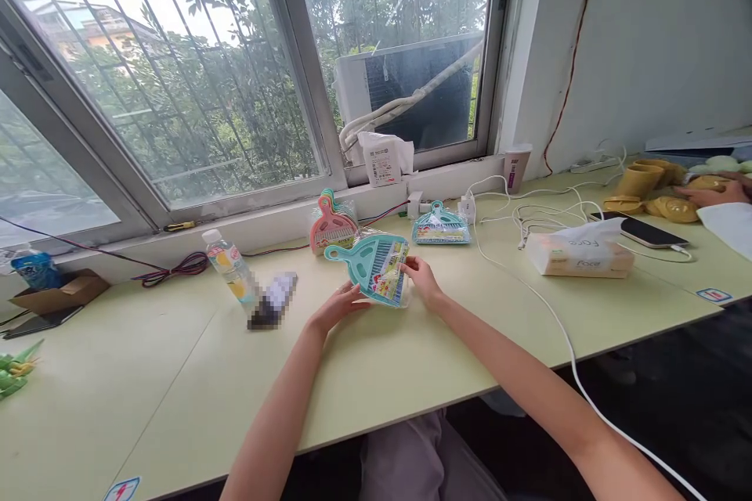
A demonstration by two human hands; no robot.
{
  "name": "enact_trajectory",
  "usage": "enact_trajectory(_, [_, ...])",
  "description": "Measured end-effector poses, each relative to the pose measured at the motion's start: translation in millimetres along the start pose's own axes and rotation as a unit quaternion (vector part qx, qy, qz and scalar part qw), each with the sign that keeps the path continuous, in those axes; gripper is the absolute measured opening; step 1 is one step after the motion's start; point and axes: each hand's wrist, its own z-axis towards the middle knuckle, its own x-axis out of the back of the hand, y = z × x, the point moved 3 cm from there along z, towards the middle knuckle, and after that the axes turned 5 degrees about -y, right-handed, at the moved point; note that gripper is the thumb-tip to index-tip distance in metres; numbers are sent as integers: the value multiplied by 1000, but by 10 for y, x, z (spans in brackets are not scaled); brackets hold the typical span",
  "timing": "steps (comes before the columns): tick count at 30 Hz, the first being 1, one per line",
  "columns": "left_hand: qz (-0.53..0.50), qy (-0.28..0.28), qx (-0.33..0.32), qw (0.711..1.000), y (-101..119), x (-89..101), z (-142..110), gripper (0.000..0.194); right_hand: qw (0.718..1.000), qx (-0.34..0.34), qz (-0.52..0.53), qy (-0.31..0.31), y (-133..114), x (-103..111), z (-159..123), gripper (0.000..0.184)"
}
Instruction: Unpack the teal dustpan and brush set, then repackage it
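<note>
left hand [339, 307] + right hand [421, 280] gripping teal dustpan pack [376, 270] | bottle [231, 266] left | pink dustpan [331, 227] far | tissue pack [579, 254] right

A clear plastic water bottle [230, 268] with a yellow label stands left of centre on the pale green table [411, 368]. A white tissue pack [579, 254] lies at the right, with a black phone [646, 232] behind it. A pink dustpan set [332, 225] leans near the window sill.

Both bare arms reach forward, the left hand [336, 308] and right hand [424, 281] cupped inward, facing each other.
</note>
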Motion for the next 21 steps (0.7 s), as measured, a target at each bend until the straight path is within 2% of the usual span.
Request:
enact_trajectory(3, [32, -11, 10, 999, -21, -4, -6, 47, 997, 9, -66, 23, -79, 61, 7, 31])
enact_trajectory(7, [37, 16, 6, 999, -15, -8, 2, 43, 986, 38, -162, 19, -208, 106, -24, 26])
enact_trajectory(12, [31, 58, 22, 998, -13, -4, 11, 44, 943, 30, -327, 53, -332, 128, -109, 18])
enact_trajectory(17, [53, 72, 28, 996, -34, 39, 27, 49, 955, 37, -292, 26, -322, 126, -77, 16])
enact_trajectory(19, [72, 75, 32, 994, -49, 62, 40, 51, 969, -2, -248, -9, -276, 138, -42, 19])
enact_trajectory(21, [93, 79, 32, 992, -60, 74, 56, 51, 985, -39, -161, -53, -231, 139, -20, 21])
